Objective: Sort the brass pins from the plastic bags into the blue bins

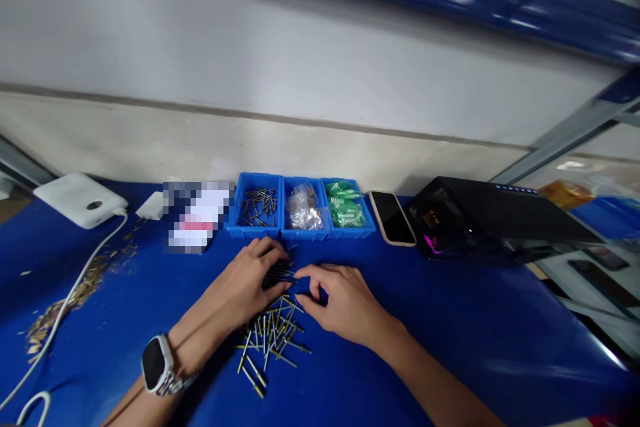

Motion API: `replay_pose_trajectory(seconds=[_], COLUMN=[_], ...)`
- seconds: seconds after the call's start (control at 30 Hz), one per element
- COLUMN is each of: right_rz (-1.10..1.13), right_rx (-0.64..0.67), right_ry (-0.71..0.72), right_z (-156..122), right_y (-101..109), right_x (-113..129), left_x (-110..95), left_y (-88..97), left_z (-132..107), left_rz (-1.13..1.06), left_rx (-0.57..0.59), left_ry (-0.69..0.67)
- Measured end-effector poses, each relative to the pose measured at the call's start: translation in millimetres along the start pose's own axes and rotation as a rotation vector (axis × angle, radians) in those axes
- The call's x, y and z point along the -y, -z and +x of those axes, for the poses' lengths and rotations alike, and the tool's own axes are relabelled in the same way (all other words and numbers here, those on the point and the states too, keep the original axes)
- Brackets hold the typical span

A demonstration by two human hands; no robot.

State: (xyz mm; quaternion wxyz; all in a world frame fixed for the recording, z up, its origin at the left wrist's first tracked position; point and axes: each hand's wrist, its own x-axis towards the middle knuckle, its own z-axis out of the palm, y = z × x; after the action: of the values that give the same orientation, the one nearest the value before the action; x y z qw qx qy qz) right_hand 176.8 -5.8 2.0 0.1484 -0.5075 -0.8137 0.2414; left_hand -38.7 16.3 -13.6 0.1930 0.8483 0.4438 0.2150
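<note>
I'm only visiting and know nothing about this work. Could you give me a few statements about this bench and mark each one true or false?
1. Three small blue plastic bins stand in a row at the back of the blue table. True.
2. The silver-cased smartwatch is on the right wrist. False: it is on the left wrist.
3. The rightmost bin holds green parts. True.
4. The dark-screened smartphone lies left of the bins. False: it lies just to their right.
5. The left hand is curled over a bunch of slim metal pins. True.
</note>
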Motion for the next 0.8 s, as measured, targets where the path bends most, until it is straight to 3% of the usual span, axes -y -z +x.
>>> replay_pose_trajectory(seconds=[0.47,0.8], right_rz=[-0.126,-0.139], right_rx=[0.003,-0.038], right_ry=[0.061,0.105], right_z=[-3,-1], right_y=[0,-1], right_x=[-3,-5], left_x=[-8,-12], left_y=[-6.9,-1.0], left_z=[4,3], left_rz=[-0.263,-0.226], left_rx=[0.068,0.079], left_ry=[-0.097,-0.085])
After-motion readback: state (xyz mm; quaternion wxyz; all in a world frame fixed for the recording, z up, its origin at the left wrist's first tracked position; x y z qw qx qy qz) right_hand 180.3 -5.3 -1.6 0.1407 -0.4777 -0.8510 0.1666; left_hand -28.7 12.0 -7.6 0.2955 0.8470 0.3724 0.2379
